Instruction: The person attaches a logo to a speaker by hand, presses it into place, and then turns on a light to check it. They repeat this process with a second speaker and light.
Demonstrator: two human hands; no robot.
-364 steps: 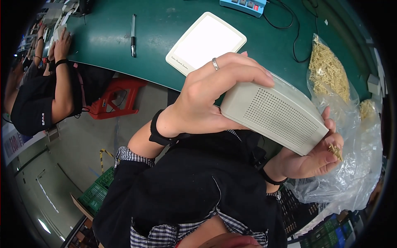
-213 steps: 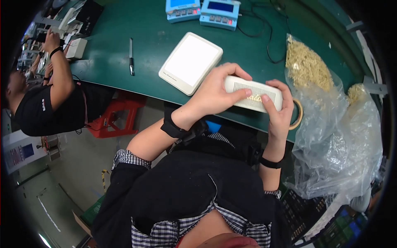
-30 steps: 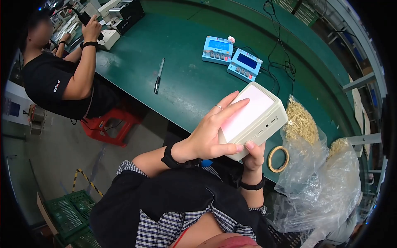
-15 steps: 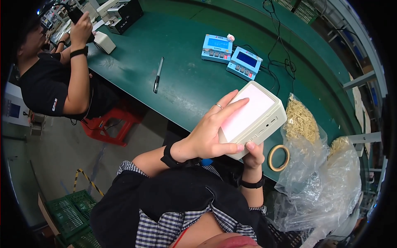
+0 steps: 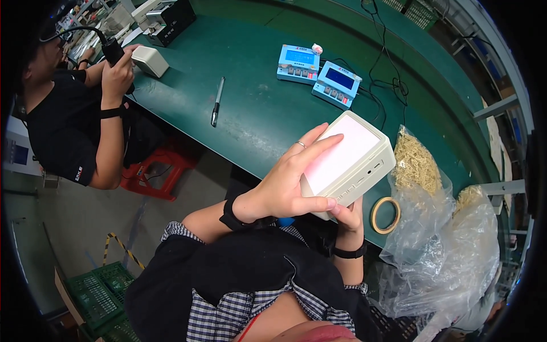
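Note:
A cream-white box-shaped device (image 5: 345, 149) with a pale, glowing front panel is tilted between my hands above the near table edge. My left hand (image 5: 289, 181) grips it, fingers laid across the panel and thumb pressed along the side wall. That side wall carries a row of small ports and slots. At the lower corner, my right hand (image 5: 349, 215) holds the device from beneath, its thumb touching the edge beside my left thumb. The device hides most of my right fingers. A roll of tan tape (image 5: 386, 215) lies just right of my right hand.
Two light-blue controllers (image 5: 336, 84) with cables stand beyond the device. A pen (image 5: 217, 102) lies on the green table (image 5: 250, 51). Clear bags of tan pieces (image 5: 419, 162) sit at right. At left, a co-worker (image 5: 62, 125) holds a black power screwdriver (image 5: 114, 52) beside another white device (image 5: 150, 61).
My right thumb has slid slightly down and left along the device's edge, while the device stays nearly still. The co-worker's raised hand has come down with the black screwdriver.

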